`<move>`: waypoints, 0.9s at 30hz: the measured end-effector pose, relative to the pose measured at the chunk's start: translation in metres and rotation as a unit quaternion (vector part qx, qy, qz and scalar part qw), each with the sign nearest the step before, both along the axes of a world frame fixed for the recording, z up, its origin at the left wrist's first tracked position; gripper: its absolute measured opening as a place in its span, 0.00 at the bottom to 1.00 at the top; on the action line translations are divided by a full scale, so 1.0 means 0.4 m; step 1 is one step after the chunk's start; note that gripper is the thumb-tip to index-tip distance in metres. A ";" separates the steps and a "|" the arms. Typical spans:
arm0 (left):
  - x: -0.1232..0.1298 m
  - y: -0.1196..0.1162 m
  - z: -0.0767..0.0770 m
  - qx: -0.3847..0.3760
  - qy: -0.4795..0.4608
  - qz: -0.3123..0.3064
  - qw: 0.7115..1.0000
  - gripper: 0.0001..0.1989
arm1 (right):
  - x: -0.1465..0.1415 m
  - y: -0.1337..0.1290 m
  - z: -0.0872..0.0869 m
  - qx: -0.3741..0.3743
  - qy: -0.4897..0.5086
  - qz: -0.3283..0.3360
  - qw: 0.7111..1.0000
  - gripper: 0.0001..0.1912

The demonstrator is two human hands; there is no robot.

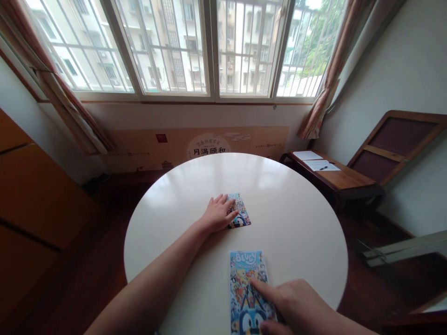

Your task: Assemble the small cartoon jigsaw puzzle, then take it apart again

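My left hand (220,213) lies flat with its fingers spread on a small, colourful picture card (241,217) near the middle of the round white table (289,209). The hand covers the card's left part. Closer to me is a second, larger-looking picture card (240,284), titled BLUEY, with a blue cartoon dog at its lower end and many small figures above. My right hand (295,300) grips that one at its right side, index finger and thumb across its front. The other fingers are mostly hidden, and I cannot tell how thick it is.
Papers (316,160) and a pen (324,168) lie on a low wooden bench (349,179) at the right. A printed cardboard panel (139,144) stands under the barred windows. Wooden cabinet fronts (31,200) are at the left.
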State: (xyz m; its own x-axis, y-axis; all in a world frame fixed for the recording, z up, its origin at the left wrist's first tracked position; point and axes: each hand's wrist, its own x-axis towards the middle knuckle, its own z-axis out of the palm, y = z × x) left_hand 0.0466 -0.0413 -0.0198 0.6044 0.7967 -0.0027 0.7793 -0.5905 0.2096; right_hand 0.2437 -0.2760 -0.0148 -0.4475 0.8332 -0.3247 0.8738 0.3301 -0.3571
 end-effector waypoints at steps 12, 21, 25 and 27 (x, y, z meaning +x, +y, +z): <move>0.023 -0.053 0.004 -0.002 0.023 -0.091 0.996 0.37 | 0.057 0.034 0.059 0.163 0.097 0.176 0.966 0.31; 0.010 -0.103 0.050 -0.038 0.060 -0.102 0.992 0.41 | 0.057 0.071 0.042 0.067 0.154 0.232 0.958 0.35; 0.008 -0.117 0.071 -0.054 0.064 -0.108 0.991 0.42 | 0.055 0.080 0.052 0.074 0.144 0.253 0.954 0.33; 0.007 -0.123 0.075 -0.059 0.056 -0.111 0.991 0.43 | 0.053 0.081 0.046 0.095 0.136 0.259 0.952 0.31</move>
State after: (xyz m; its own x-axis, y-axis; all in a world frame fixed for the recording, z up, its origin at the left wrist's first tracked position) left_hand 0.0492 -0.0906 0.0101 0.7547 0.6350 -0.1651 0.6560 -0.7258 0.2072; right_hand 0.2648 -0.2435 0.0036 -0.8598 0.5106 -0.0036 0.4603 0.7719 -0.4385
